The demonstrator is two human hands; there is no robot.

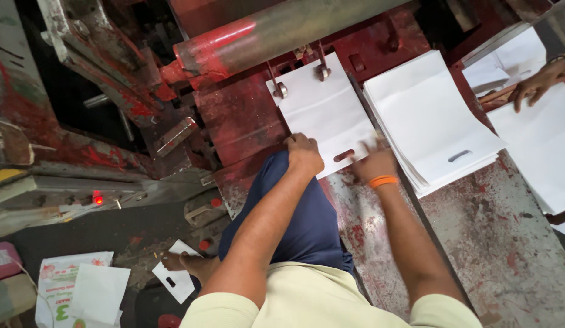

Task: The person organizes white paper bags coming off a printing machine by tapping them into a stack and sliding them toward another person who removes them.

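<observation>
A white bag with a cut-out handle slot [326,112] lies on the red metal bed [240,118] of a press, under two small rollers. My left hand [304,153] presses on the bag's near left corner, fingers curled. My right hand [375,161], with an orange band on the wrist, rests on the bag's near right edge beside the slot, fingers spread. Just right of it lies a stack of white bags [429,121] with the same slot.
A large steel roller [276,30] spans the machine above the bag. Another person's hand [540,82] rests on white sheets [537,146] at the far right. A red lamp [98,198] glows at left. My bare foot [188,262] stands on loose bags on the floor.
</observation>
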